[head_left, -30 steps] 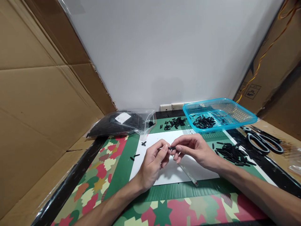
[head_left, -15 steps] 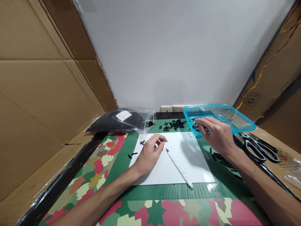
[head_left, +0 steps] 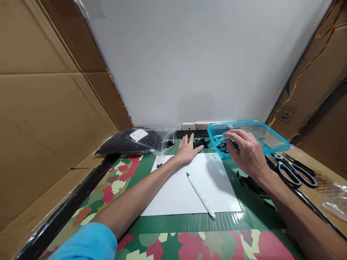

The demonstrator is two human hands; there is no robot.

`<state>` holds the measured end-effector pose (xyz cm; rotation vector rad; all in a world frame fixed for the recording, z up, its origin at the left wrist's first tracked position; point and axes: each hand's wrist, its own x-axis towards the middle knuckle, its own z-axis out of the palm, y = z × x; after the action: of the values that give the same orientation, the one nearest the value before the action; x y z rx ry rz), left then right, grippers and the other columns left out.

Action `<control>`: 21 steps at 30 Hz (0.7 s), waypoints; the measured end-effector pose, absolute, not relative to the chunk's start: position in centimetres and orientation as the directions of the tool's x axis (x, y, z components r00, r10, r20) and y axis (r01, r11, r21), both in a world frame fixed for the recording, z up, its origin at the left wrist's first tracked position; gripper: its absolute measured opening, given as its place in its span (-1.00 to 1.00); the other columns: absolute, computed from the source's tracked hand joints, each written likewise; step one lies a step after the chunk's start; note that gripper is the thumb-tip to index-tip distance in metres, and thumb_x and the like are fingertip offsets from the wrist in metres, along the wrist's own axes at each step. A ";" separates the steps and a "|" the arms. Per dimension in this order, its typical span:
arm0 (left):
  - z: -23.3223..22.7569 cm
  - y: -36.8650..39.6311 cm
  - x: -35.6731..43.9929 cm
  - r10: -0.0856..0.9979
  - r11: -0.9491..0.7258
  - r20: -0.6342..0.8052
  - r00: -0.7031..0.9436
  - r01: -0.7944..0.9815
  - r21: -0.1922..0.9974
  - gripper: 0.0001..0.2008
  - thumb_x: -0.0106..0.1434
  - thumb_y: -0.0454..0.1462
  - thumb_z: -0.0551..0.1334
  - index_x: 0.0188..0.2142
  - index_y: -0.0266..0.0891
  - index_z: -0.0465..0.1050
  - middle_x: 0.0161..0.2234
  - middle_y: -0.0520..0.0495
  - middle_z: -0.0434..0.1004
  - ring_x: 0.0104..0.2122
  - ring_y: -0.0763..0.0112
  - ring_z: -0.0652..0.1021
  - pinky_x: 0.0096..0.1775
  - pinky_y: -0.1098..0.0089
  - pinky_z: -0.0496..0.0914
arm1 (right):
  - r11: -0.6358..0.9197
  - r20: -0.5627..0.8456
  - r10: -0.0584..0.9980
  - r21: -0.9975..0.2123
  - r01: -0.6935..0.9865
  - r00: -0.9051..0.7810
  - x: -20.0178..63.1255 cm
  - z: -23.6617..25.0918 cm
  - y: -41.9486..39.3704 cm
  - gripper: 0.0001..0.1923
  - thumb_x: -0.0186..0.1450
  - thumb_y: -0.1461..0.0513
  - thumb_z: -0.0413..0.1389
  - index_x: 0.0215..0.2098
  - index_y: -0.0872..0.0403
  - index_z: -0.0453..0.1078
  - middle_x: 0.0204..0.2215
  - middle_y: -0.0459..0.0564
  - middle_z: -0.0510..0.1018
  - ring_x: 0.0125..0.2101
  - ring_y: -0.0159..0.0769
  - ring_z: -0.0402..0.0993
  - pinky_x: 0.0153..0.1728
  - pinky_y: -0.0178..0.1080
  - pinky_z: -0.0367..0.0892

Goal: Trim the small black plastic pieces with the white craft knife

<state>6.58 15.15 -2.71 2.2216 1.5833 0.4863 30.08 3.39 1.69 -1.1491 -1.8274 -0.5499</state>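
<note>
Reaching forward with both hands, I have my left hand [head_left: 187, 150] stretched out flat, fingers spread wide and palm down, at the far edge of the white rectangular sheet of paper [head_left: 187, 187] in the middle of the frame. Its fingertips touch the loose scatter of small black plastic pieces [head_left: 202, 143] lying on the green cutting mat [head_left: 141, 169] just past the sheet. My right hand [head_left: 248, 153] hovers right of centre over the near corner of the shallow turquoise plastic mesh basket [head_left: 276, 139], fingers loosely curled and open; I cannot tell whether they pinch anything. More black pieces lie inside the basket [head_left: 221, 146], under my fingertips. Another heap of black pieces [head_left: 252, 184] sits on the mat below my right wrist. A white pen-shaped tool with a dark tip [head_left: 201, 195] lies slanted on the paper, between my forearms. At centre left, a clear plastic bag full of black parts [head_left: 135, 141] rests against the brown cardboard wall [head_left: 48, 108]. Black-handled scissors [head_left: 294, 171] lie at the right edge of the table.
</note>
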 end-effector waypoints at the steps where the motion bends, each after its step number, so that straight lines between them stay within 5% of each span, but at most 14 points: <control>1: -2.8 15.5 6.9 0.949 -0.299 0.058 0.310 0.825 0.480 0.01 0.39 0.23 0.17 0.59 -0.23 -0.14 0.60 -0.46 -0.22 0.57 -0.32 -0.10 0.44 -0.28 0.02 | 0.474 0.857 0.482 -0.083 0.877 -0.180 30.1 1.7 3.4 -0.80 0.52 0.32 0.08 0.00 0.08 0.54 -0.08 0.15 0.72 -0.14 0.00 0.66 -0.15 -0.02 0.46; 5: -2.9 16.7 8.3 0.915 -0.378 0.057 0.400 0.799 0.467 0.00 0.41 0.23 0.16 0.59 -0.24 -0.13 0.60 -0.45 -0.24 0.57 -0.25 -0.06 0.46 -0.20 0.05 | 0.481 0.858 0.482 -0.088 0.872 -0.179 30.1 1.8 3.5 -0.80 0.53 0.32 0.07 0.00 0.08 0.55 -0.08 0.13 0.72 -0.20 -0.05 0.64 -0.18 -0.05 0.43; 10: -3.0 17.8 9.7 0.793 -0.575 0.098 0.601 0.686 0.445 -0.12 0.41 0.14 0.25 0.55 -0.18 0.06 0.59 -0.33 -0.03 0.56 -0.13 0.03 0.47 -0.06 0.08 | 0.508 0.856 0.472 -0.072 0.858 -0.208 30.2 1.9 3.5 -0.80 0.52 0.34 0.08 -0.04 0.09 0.56 -0.10 0.12 0.72 -0.24 -0.09 0.61 -0.18 -0.07 0.40; 16: -2.9 18.5 10.2 0.671 -0.707 0.164 0.723 0.557 0.436 -0.41 0.46 0.02 0.26 0.39 -0.09 0.35 0.36 -0.22 0.45 0.33 -0.04 0.44 0.33 0.02 0.34 | 0.520 0.850 0.471 -0.052 0.853 -0.236 30.3 1.5 3.6 -0.80 0.52 0.35 0.08 -0.05 0.09 0.56 -0.11 0.12 0.72 -0.27 -0.11 0.58 -0.20 -0.09 0.38; 21: -3.2 18.9 11.0 0.672 -0.723 0.226 0.705 0.561 0.402 -0.60 0.50 -0.13 0.23 0.24 -0.21 0.47 0.22 -0.28 0.50 0.24 -0.04 0.47 0.28 0.03 0.38 | 0.536 0.840 0.472 -0.033 0.844 -0.267 30.2 1.5 3.6 -0.78 0.52 0.35 0.06 -0.07 0.07 0.56 -0.13 0.12 0.72 -0.24 -0.10 0.60 -0.18 -0.10 0.41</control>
<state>11.01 18.89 -3.19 2.6104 0.9712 0.5201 30.23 3.58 1.48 -1.0738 -1.9133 -0.5446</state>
